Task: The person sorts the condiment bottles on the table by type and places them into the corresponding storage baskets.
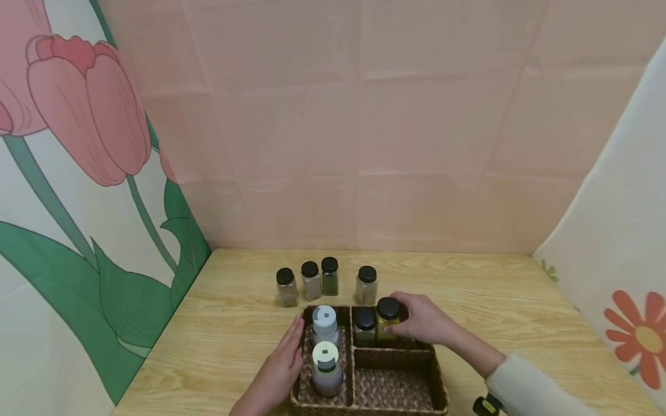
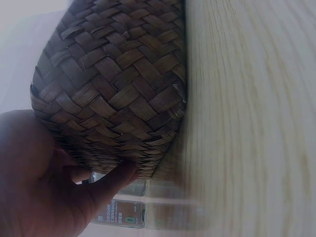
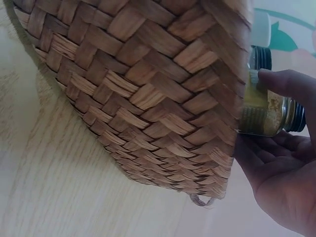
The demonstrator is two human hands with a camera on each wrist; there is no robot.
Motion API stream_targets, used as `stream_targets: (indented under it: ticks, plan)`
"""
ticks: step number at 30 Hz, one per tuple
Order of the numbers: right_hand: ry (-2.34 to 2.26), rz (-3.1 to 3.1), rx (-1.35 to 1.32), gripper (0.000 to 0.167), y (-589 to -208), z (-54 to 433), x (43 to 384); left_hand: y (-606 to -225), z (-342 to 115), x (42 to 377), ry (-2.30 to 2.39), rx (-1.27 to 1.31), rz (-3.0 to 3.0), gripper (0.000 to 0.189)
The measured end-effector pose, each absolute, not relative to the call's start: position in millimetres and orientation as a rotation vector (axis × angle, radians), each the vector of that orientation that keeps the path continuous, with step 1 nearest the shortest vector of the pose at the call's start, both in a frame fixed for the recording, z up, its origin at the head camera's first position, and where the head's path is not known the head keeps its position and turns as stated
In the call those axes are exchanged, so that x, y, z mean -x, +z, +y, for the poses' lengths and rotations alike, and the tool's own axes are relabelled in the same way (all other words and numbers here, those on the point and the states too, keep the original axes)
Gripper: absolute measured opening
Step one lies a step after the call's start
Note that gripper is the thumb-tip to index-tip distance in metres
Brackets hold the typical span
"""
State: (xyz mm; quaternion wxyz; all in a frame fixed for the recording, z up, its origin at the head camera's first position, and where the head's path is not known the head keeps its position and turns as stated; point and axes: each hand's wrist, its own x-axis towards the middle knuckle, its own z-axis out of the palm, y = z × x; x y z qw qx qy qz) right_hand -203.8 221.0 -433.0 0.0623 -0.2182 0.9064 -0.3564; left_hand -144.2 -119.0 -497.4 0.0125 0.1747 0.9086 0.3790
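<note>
My right hand pinches a spice jar with a black lid and yellow contents, low in the back right compartment of a brown woven basket. Thumb and fingers sit on either side of this jar in the right wrist view; its base is hidden by the basket wall. Just left of it, in the same compartment, stands a second black-lidded jar. My left hand lies along the basket's left wall with its fingers extended, touching the weave. Two white-lidded bottles stand upright in the long left compartment.
Behind the basket, black-lidded spice jars stand on the wooden table: three on the left and one nearer the middle. One jar reads "ground cinnamon" in the left wrist view. Printed cloths hang around the table.
</note>
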Motion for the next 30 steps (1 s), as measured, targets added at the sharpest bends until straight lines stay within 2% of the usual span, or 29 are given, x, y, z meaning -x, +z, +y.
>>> stream_targets:
  ticks: [30]
  plan:
    - [-1.020, 2.715, 0.732, 0.043, -456, 221, 207, -496, -118, 143, 1.177, -0.546, 2.847, 0.062]
